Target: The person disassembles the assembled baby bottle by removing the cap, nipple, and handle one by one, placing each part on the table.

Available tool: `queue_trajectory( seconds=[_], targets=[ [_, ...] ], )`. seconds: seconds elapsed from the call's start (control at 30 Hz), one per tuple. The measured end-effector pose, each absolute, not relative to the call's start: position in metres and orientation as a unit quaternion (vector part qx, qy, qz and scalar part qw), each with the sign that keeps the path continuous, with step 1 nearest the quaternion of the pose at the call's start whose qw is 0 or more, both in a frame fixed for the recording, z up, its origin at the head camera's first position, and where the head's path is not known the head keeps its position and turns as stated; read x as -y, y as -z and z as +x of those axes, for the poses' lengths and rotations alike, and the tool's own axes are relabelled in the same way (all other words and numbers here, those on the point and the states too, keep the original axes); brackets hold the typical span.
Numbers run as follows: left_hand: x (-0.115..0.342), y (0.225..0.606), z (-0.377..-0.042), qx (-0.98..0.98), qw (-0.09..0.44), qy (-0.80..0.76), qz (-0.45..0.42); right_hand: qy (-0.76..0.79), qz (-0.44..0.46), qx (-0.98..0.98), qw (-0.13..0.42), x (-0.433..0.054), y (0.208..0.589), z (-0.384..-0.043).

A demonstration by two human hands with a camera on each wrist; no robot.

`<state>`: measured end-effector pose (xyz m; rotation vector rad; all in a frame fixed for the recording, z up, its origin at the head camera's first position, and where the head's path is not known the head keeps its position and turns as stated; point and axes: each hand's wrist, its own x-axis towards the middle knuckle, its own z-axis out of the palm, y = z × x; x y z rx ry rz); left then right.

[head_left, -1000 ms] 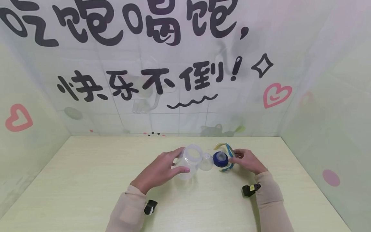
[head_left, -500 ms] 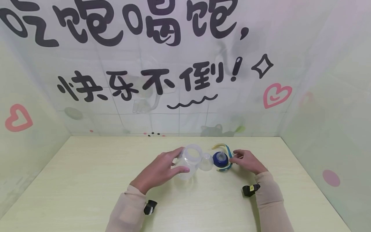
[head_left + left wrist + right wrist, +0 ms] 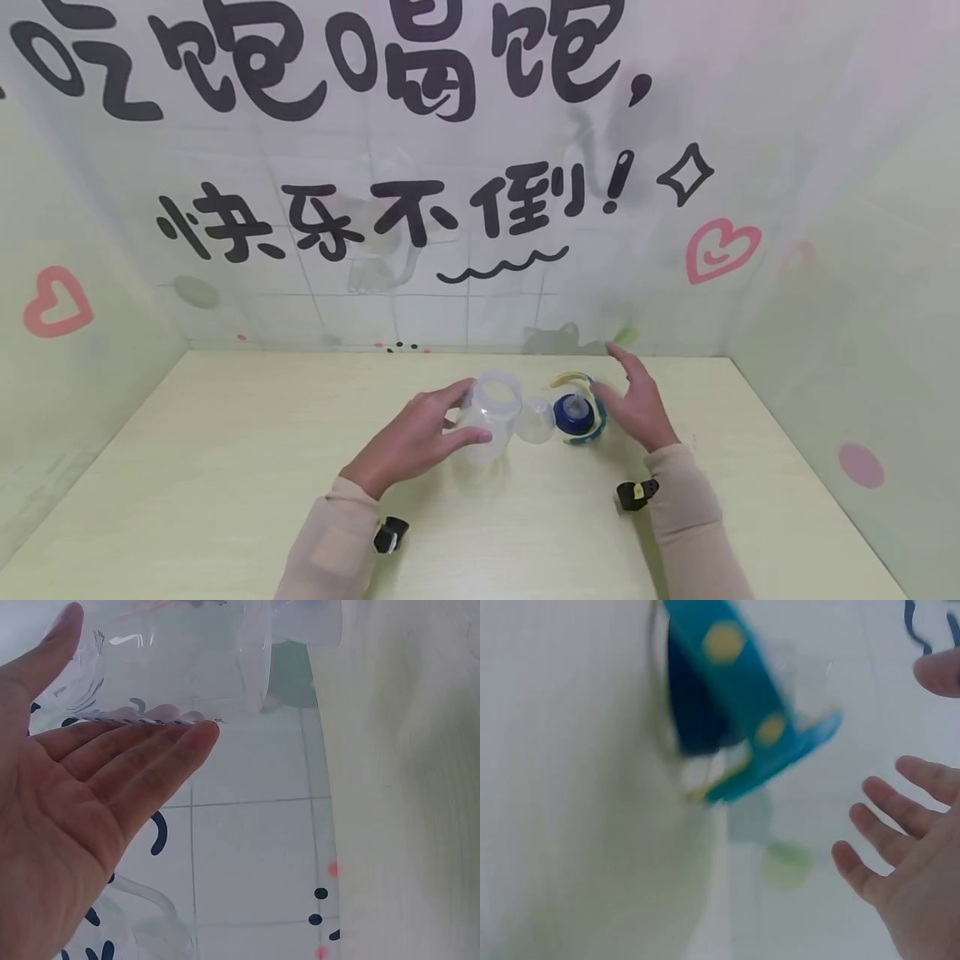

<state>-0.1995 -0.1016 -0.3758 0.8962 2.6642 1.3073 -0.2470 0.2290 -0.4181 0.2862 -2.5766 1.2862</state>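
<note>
A clear baby bottle (image 3: 486, 429) stands without its top on the table. My left hand (image 3: 416, 437) grips its side, thumb in front and fingers behind; in the left wrist view the fingers (image 3: 150, 757) lie along the bottle wall. Right of it sits a small clear cap (image 3: 536, 421). Beside that is a dark blue collar (image 3: 574, 423) with a clear teat pointing up. A blue and yellow bottle handle (image 3: 602, 417) curves around the collar. My right hand (image 3: 639, 404) is just right of the handle, fingers spread, holding nothing; the right wrist view shows a gap between them.
The pale wooden table (image 3: 262, 467) is bounded by a printed back wall (image 3: 420, 317) and side walls. The bottle parts stand in a row toward the table's back edge. A wrist camera (image 3: 636, 495) is strapped to each forearm.
My right hand has let go of the handle, lifted and spread its fingers. The handle has shifted slightly around the collar. The left hand and bottle stay put; the head view has turned a little.
</note>
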Motion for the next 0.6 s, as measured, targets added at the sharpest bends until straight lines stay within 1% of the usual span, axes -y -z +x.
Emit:
queue_trajectory(
  seconds=[0.07,0.1,0.23,0.4,0.5,0.6],
  targets=[
    [0.102,0.377,-0.200,-0.856,0.018,-0.429,0.286,-0.447,0.137,0.871,0.150,-0.216,0.411,-0.243],
    [0.102,0.377,-0.201,-0.854,0.017,-0.435,0.286,-0.455,0.157,0.863,0.154,-0.206,0.402,-0.238],
    [0.104,0.380,-0.203,-0.836,0.007,-0.468,0.285,-0.468,0.237,0.836,0.160,-0.176,0.390,-0.228],
    [0.104,0.388,-0.207,-0.823,-0.008,-0.499,0.273,-0.474,0.295,0.819,0.131,-0.144,0.389,-0.219],
    [0.103,0.392,-0.208,-0.817,-0.011,-0.514,0.262,-0.480,0.311,0.813,0.109,-0.130,0.386,-0.216],
    [0.101,0.395,-0.210,-0.808,-0.009,-0.532,0.252,-0.474,0.319,0.814,0.105,-0.124,0.385,-0.216]
  ],
)
